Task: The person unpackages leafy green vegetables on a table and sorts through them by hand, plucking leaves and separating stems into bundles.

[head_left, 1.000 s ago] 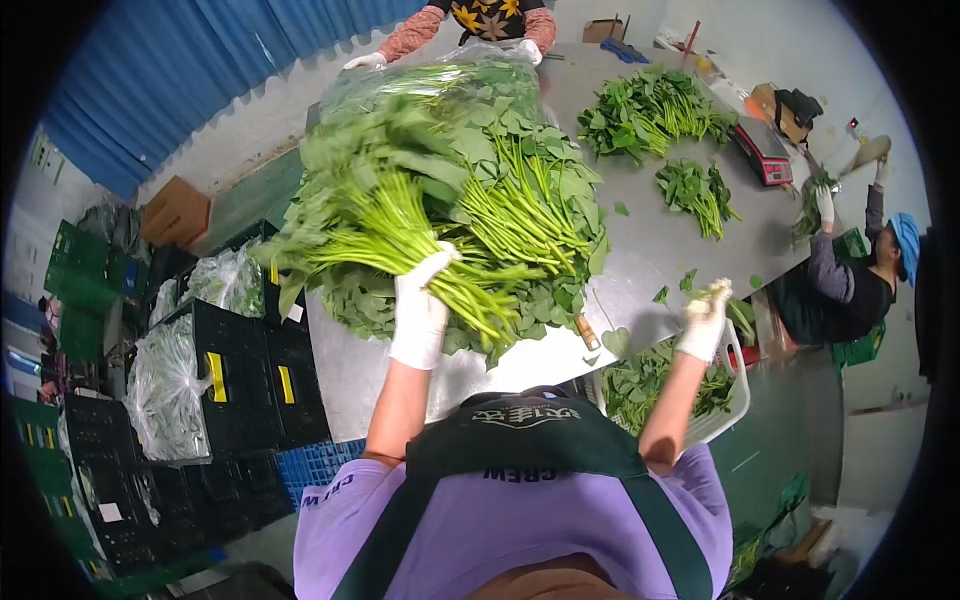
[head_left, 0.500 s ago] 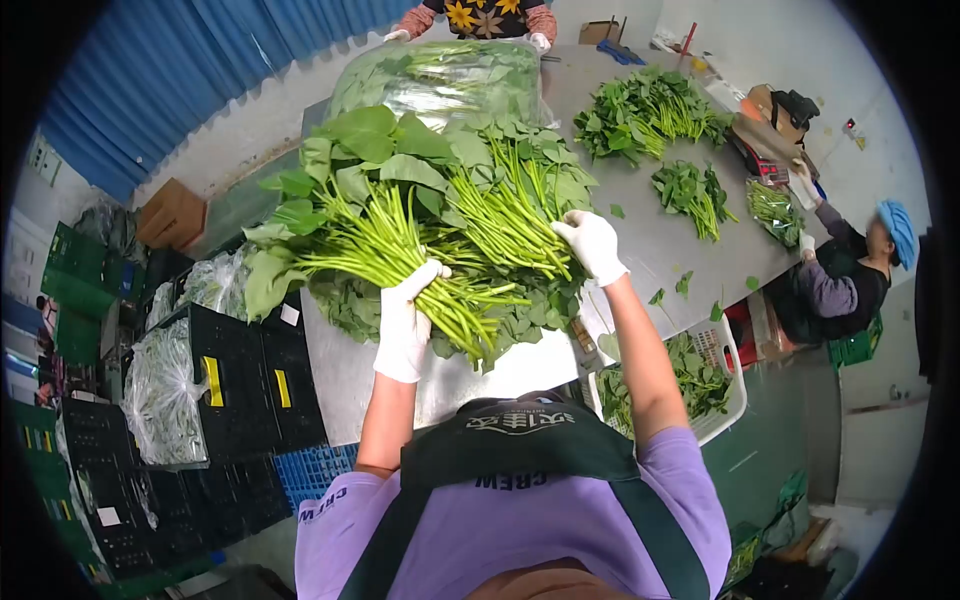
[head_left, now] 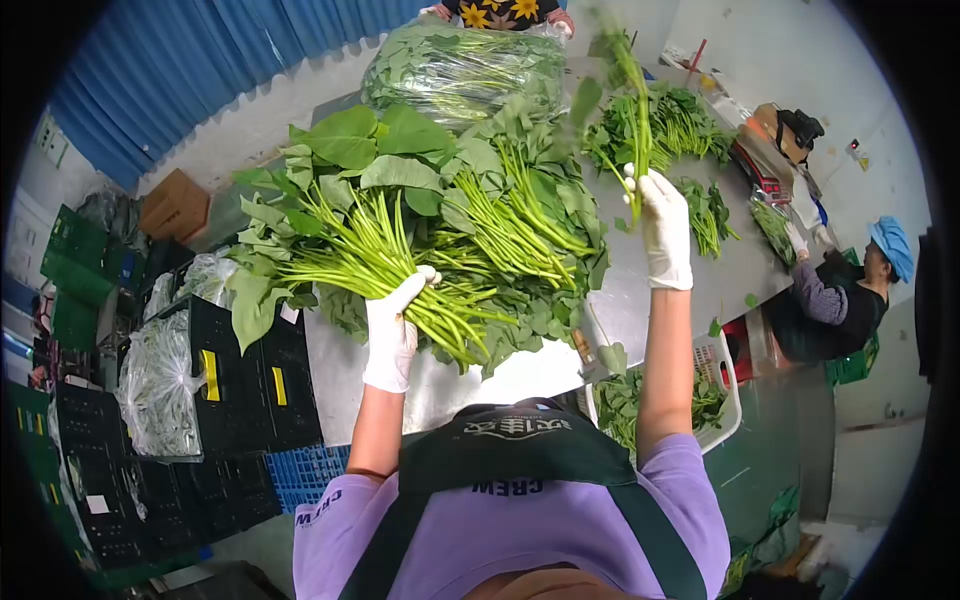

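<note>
My gloved left hand (head_left: 393, 335) is closed round a thick bunch of leafy green stems (head_left: 375, 250), cut ends toward me and broad leaves pointing up and left. Beneath and beside it lies a large heap of the same greens (head_left: 520, 215). Raised to the right of the heap, my gloved right hand (head_left: 662, 225) grips a few upright stems (head_left: 641, 120); their leafy tops are smeared by motion. Past the heap rests a clear plastic bag packed with greens (head_left: 465, 75).
Smaller piles of greens (head_left: 685, 130) lie on the metal table (head_left: 610, 260). A white basket with greens (head_left: 735, 400) stands by my right side, black crates (head_left: 235, 395) at my left. One co-worker (head_left: 835, 290) handles a bag at right; another person (head_left: 500, 12) stands across the table.
My right hand has lifted away from the heap, up and to the right, with a few stems. My left hand keeps its bunch. The plastic bag has shifted slightly up and right in view.
</note>
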The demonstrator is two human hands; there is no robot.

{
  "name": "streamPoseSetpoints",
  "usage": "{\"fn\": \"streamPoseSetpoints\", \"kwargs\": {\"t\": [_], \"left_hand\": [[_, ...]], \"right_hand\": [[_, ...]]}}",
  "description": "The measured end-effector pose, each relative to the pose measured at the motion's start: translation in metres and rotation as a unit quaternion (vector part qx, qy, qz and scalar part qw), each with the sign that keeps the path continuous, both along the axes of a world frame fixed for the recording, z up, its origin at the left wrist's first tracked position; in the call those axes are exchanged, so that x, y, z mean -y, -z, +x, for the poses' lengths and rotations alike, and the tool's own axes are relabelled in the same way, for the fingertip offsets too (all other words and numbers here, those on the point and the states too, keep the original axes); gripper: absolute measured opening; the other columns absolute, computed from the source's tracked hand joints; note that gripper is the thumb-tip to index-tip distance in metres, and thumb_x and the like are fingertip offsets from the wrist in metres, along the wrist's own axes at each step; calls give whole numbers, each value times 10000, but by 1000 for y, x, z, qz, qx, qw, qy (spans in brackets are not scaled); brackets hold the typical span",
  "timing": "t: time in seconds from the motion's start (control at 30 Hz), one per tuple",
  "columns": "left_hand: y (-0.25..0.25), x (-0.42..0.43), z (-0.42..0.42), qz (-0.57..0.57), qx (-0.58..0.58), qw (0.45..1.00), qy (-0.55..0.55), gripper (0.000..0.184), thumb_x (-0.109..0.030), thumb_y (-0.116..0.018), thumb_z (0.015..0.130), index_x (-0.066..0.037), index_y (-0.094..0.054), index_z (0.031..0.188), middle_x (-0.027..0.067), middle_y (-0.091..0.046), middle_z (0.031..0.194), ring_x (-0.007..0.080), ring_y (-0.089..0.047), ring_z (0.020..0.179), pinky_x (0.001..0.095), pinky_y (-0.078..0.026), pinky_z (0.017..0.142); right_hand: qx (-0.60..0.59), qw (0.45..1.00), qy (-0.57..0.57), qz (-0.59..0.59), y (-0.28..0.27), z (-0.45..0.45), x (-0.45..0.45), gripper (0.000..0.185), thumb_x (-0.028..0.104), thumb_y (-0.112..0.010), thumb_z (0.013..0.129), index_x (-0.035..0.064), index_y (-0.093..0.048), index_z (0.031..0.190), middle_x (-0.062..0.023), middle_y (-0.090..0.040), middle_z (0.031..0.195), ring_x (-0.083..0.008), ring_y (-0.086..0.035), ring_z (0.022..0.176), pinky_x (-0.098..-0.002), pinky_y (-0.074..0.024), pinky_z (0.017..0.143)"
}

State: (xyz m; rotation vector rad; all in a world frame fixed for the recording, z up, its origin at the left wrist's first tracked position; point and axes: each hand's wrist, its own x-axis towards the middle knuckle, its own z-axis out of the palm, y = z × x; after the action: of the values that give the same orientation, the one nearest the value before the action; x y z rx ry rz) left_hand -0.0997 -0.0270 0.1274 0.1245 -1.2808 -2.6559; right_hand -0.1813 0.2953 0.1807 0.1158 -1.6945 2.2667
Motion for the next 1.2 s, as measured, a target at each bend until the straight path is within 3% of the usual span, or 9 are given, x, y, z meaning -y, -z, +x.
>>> {"fn": "streamPoseSetpoints", "kwargs": {"t": [0.1, 0.17, 0.23, 0.53, 0.77, 0.97, 1.07, 1.13, 1.2], "left_hand": [[4, -5, -3, 15, 34, 999, 9, 155, 51, -642, 746, 58, -616, 899, 131, -655, 839, 214, -649, 769, 302, -530, 724], [3, -8, -4, 11, 40, 999, 24, 139, 41, -633, 755, 55, -627, 894, 125, -660, 825, 204, -649, 770, 289, -522, 721], [5, -7, -7, 5, 38, 998, 42, 133, 34, -626, 760, 55, -629, 891, 123, -663, 828, 197, -648, 771, 287, -519, 724], [6, -18, -7, -20, 39, 997, 56, 137, -6, -604, 775, 76, -635, 880, 145, -664, 853, 203, -634, 779, 284, -507, 734], [-10, -30, -2, -10, 41, 997, 59, 244, 21, -640, 765, 80, -598, 998, 160, -659, 908, 236, -656, 824, 307, -533, 733], [-6, -41, -6, -4, 24, 996, 85, 288, 75, -668, 719, 28, -611, 997, 99, -665, 914, 169, -642, 775, 283, -527, 717], [-9, -43, -2, -36, 24, 995, 92, 281, 73, -684, 701, 27, -627, 972, 87, -668, 899, 163, -642, 774, 278, -523, 708], [-6, -45, -2, -33, 17, 995, 97, 286, 72, -686, 700, 24, -627, 975, 84, -668, 895, 161, -642, 772, 277, -523, 710], [-3, -47, -1, -34, 19, 993, 110, 293, 71, -690, 699, 16, -628, 979, 78, -668, 886, 155, -641, 765, 274, -521, 711]], "right_hand": [[53, 984, -83, 151, 20, 10, 18, 214, 102, -616, 829, -11, -644, 1009, -23, -637, 825, -89, -560, 749, -230, -451, 711], [72, 979, -101, 160, 57, 10, 30, 197, 80, -621, 809, -40, -648, 962, -18, -625, 812, -87, -546, 739, -221, -434, 703], [67, 973, -54, 214, 60, 24, 44, 192, 78, -640, 793, -49, -653, 936, -16, -620, 820, -86, -535, 745, -227, -429, 694], [-1, 975, 9, 222, 58, 56, 78, 199, 46, -681, 752, -39, -661, 930, -23, -555, 739, -90, -494, 667, -224, -400, 618], [-53, 953, 25, 299, 60, 83, 115, 185, 61, -699, 732, -21, -652, 891, -62, -548, 717, -133, -510, 621, -253, -415, 583], [-119, 899, 12, 421, 55, 94, 120, 192, 93, -689, 735, 7, -671, 905, -103, -537, 686, -179, -530, 593, -267, -415, 555], [-96, 893, -34, 439, 58, 98, 116, 247, 115, -671, 769, -5, -657, 985, -52, -573, 703, -141, -536, 609, -251, -428, 587], [15, 949, -117, 291, 74, 92, 112, 288, 123, -654, 795, -20, -634, 1044, -14, -585, 749, -110, -534, 652, -247, -438, 624], [149, 951, -235, 136, 63, 86, 106, 342, 133, -629, 828, -45, -593, 1117, 20, -583, 853, -64, -516, 744, -235, -444, 672]]}}
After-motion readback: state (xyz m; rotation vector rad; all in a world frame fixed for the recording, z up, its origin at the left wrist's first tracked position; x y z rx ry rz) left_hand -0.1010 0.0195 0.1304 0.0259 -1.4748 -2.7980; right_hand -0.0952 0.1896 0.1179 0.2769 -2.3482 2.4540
